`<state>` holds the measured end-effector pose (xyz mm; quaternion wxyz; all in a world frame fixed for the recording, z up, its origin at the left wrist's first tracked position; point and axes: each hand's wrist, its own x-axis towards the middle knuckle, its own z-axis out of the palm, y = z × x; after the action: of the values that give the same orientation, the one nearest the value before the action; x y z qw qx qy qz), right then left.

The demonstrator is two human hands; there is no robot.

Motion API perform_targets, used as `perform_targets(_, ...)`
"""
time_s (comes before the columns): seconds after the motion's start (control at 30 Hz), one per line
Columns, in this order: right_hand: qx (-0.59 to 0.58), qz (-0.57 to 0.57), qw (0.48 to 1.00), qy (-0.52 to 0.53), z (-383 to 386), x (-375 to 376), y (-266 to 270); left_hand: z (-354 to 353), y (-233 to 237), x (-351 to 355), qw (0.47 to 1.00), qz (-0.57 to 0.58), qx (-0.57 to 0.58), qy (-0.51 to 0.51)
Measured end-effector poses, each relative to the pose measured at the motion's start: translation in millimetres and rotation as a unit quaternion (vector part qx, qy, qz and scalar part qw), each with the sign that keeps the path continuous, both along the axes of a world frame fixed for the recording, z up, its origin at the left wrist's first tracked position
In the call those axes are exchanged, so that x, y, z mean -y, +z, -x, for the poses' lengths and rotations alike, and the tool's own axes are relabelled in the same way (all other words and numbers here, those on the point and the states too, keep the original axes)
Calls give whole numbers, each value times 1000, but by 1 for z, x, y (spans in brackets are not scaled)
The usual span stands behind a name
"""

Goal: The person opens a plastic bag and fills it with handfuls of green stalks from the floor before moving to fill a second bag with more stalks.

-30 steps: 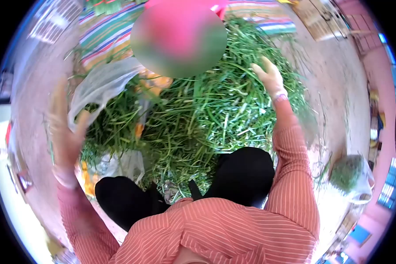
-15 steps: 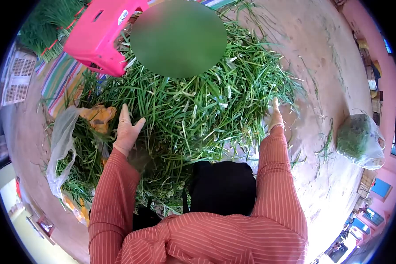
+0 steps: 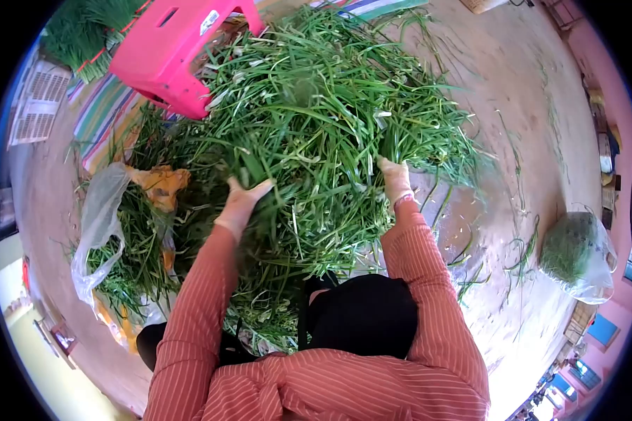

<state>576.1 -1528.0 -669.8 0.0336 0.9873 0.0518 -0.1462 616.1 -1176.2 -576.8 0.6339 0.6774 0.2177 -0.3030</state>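
Left hand [image 3: 242, 200], opened flat, pressing against green stalk heap [image 3: 316, 105]; right hand [image 3: 395, 179] digging in, grip hidden. Advisable: scooping from both flanks evenly.

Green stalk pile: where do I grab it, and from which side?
Grip the near edge from both flanks, where the left hand and right hand sit. The green stalks lie loose, fanning away from you, so squeezing inward from each side likely gathers a bundle.

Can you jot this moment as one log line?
left hand: on green stalks pile | right hand: in pile | pink stool: behind pile
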Motion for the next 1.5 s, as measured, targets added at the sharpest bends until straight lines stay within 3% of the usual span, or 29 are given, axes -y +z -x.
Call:
perform_targets(0.07,119,-27,989,85,16,-15,2,-2,-18,5,999,-33,-2,-12)
perform_targets(0.1,181,-122,968,121,20,-19,7,-3,-19,4,999,-35,0,-8)
perform_targets(0.13,132,-279,951,23,25,-32,10,-3,-20,2,999,34,-13,7)
perform_targets(0.2,78,-66,975,199,21,-49,16,-3,-19,-2,990,125,-59,8)
perform_targets(0.23,23,-329,943,42,21,-64,10,-1,1,5,988,140,-53,27)
perform_targets(0.27,15,-581,807,-102,21,-79,4,-1,17,5,985,151,-82,4)
perform_targets(0.33,-111,-642,717,-249,6,-126,86,-3,41,3,974,187,-125,-27)
perform_targets(0.4,-158,-640,749,-64,3,-139,66,2,37,0,958,267,-98,-22)
perform_targets(0.47,-183,-787,576,-119,4,-138,88,10,73,-2,961,264,-78,-5)
perform_targets(0.5,-185,-829,512,-126,3,-138,104,14,91,-5,963,260,-66,1)
perform_targets(0.53,-187,-843,488,-125,3,-140,123,20,100,-12,965,257,-59,-7)
perform_targets(0.63,-149,-739,656,-37,2,-150,199,38,139,-23,964,266,22,-15)
perform_targets(0.67,-212,-711,668,-60,1,-155,198,45,145,-24,943,331,-8,45)
perform_targets(0.73,-246,-615,745,-75,-2,-165,189,51,122,-32,946,315,-49,61)
perform_targets(0.77,-246,-616,745,-71,-4,-174,169,53,104,-39,948,294,-95,76)
perform_targets(0.83,-298,-496,782,-230,-13,-190,128,52,62,-52,952,260,-134,84)
perform_targets(0.87,-296,-496,783,-230,-16,-191,124,52,37,-58,947,259,-159,105)
perform_targets(0.9,-283,-442,829,-193,-16,-193,121,53,20,-64,940,255,-187,126)
perform_targets(0.97,-271,-314,873,-256,-14,-203,152,61,15,-70,945,262,-157,121)
perform_targets(1.0,-162,-367,896,-190,-5,-192,146,60,26,-71,948,259,-143,116)
perform_targets(1.03,-49,-412,902,-117,5,-179,141,57,39,-70,951,257,-127,112)
perform_targets(1.1,69,-635,751,-169,18,-166,132,56,48,-63,961,230,-116,97)
perform_targets(1.17,-145,-732,594,-299,7,-138,98,58,44,-46,960,250,-2,124)
perform_targets(1.23,-212,-727,563,-330,-10,-153,108,51,40,-23,976,209,51,29)
perform_targets(1.27,-154,-681,652,-295,-11,-170,116,50,38,-10,983,149,103,-29)
perform_targets(1.3,-227,-625,686,-296,-17,-189,171,47,39,3,981,85,155,-81)
perform_targets(1.37,-207,-659,702,-174,-17,-187,131,40,41,14,967,4,150,-205)
perform_targets(1.43,-264,-585,737,-211,-26,-197,132,34,53,13,942,-11,75,-327)
perform_targets(1.5,-254,-432,826,-259,-33,-208,114,37,65,9,923,-20,51,-382)
